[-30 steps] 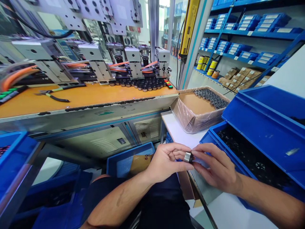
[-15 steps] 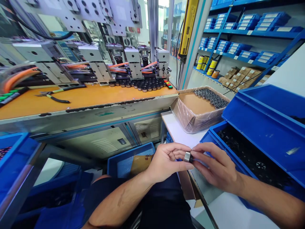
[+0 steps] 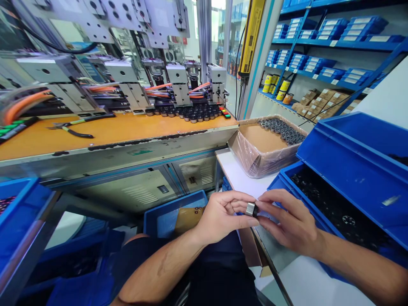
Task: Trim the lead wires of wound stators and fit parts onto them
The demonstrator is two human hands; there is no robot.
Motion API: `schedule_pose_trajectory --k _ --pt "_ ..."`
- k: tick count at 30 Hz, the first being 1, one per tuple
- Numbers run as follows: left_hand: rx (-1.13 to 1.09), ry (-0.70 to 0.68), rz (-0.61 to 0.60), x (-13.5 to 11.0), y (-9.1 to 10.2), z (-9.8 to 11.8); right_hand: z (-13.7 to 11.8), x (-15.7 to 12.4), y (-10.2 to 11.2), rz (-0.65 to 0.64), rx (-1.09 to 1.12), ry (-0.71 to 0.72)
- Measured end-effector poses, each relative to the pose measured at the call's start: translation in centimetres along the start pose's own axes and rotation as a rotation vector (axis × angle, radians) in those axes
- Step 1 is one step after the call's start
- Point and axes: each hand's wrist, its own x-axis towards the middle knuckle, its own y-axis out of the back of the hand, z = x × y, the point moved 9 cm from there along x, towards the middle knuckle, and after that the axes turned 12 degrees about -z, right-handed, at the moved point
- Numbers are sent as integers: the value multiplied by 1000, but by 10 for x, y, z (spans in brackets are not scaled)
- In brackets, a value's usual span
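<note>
A small metal cylinder with a black end (image 3: 250, 208) is held up between my two hands, over the edge of the white side table. My left hand (image 3: 219, 214) grips its silver side with thumb and fingers. At its black end, the fingertips of my right hand (image 3: 287, 219) are closed on the same part. What the black end looks like in detail is mostly hidden by the right fingers. Similar round parts (image 3: 199, 113) with dark tops stand in rows on the orange bench by the machine.
A plastic-lined cardboard box (image 3: 255, 159) with many dark parts stands on the white table (image 3: 234, 168). Right of it, a blue bin (image 3: 353, 148) rests over another holding black pieces. Pliers (image 3: 72, 127) lie on the orange bench (image 3: 127, 129). Below is a blue bin (image 3: 159, 219).
The hands stay in almost the same place. My right fingers have shifted very slightly against the black end of the cylinder.
</note>
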Motion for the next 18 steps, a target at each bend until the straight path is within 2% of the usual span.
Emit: schedule_pose_trajectory --k 9,18 --pt "9 -14 4 0 0 2 0 -1 -2 -13 2 -1" --pt "-89 67 -20 -2 -2 -2 -6 -2 -4 -38 -114 37"
